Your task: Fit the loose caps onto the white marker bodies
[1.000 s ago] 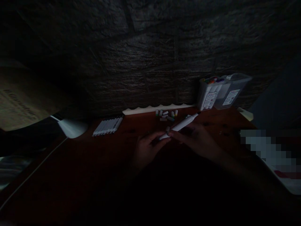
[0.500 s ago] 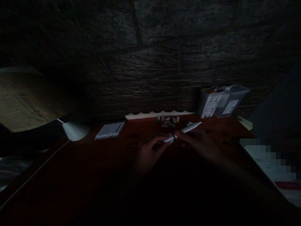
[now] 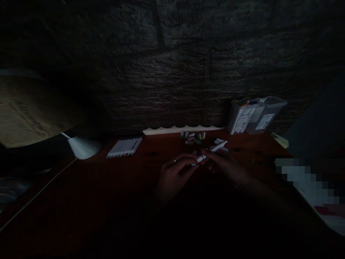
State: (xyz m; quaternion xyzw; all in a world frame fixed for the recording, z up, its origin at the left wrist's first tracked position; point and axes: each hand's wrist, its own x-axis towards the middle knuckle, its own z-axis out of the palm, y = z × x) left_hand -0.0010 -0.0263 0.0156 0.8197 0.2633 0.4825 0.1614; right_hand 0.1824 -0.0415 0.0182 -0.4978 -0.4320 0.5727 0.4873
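The scene is very dim. My right hand [image 3: 226, 167] grips a white marker [image 3: 212, 149] that slants up to the right over the reddish-brown table [image 3: 107, 187]. My left hand [image 3: 175, 174], a ring on one finger, pinches the marker's lower end, where a bluish tip or cap shows. Just behind the hands lie several loose marker caps [image 3: 192, 137]. A row of white markers [image 3: 124, 146] lies side by side at the back left.
Two clear plastic boxes [image 3: 254, 114] with labels stand at the back right; one holds coloured markers. A scalloped white tray [image 3: 183, 128] runs along the dark wall. A white lamp [image 3: 82, 146] and a cardboard box [image 3: 29, 111] are left. Papers [image 3: 323, 205] lie right.
The marker has tipped flatter and drawn nearer the caps. My left fingers have shifted along its lower end, where a bluish tip now shows. The camera has tilted slightly.
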